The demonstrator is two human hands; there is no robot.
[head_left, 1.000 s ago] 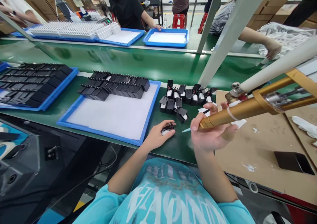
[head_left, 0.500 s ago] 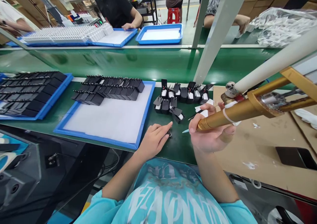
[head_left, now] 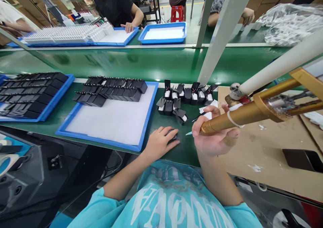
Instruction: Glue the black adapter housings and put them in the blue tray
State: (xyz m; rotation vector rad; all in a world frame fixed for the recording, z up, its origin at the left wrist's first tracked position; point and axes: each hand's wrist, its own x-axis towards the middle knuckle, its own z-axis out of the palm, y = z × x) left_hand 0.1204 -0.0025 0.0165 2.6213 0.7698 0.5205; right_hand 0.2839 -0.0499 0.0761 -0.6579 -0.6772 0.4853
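In the head view, the gold dispensing tool [head_left: 230, 120] is held in the right hand [head_left: 214, 139], the thumb and fingers being closed around its front end. Its long axis is slanted down from the upper right, and its pale blue tip [head_left: 188, 133] is pointed toward the left hand [head_left: 160, 142]. The small dark part [head_left: 173, 136] is placed under the left hand, between finger and thumb; whether it is firmly gripped cannot be told. The hands are kept apart, with the tip between them. Beyond them the black cases [head_left: 187, 95] are grouped, and left of the left hand the blue-rimmed tray [head_left: 148, 120] is set.

Most of the part is covered by fingers, so its long axis cannot be made out. The tool's rear is cut off by the frame edge. Compared with half a second ago, the left finger and thumb are spread wider, while the tool is barely moved.
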